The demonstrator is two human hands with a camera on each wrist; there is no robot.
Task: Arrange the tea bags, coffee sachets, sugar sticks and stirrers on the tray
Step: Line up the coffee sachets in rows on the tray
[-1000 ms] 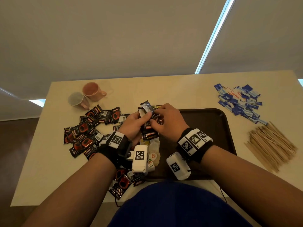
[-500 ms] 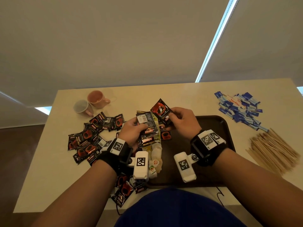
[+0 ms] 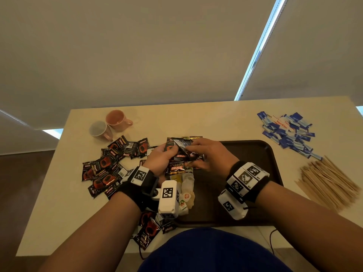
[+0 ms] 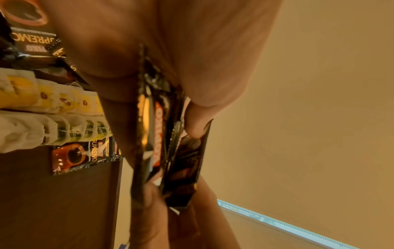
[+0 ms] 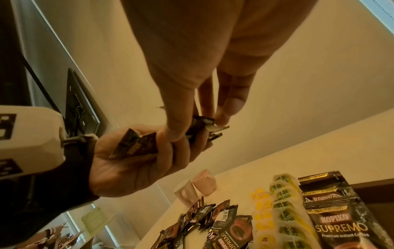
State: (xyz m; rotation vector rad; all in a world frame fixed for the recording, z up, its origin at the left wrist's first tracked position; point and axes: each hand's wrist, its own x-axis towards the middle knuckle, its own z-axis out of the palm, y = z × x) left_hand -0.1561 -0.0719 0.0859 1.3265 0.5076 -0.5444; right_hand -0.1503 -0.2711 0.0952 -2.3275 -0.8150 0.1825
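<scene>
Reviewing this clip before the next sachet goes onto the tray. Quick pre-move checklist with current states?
1. Left hand has a grip on the stack of coffee sachets: ok.
2. Right hand pinches a sachet at the stack: ok.
3. Bare space on the tray for more rows: ok.
4. Tea bags already lined up on the tray: ok.
5. Loose sachets still on the table left of the tray: not ok.
6. Sugar sticks and stirrers still on the table, off the tray: not ok.
</scene>
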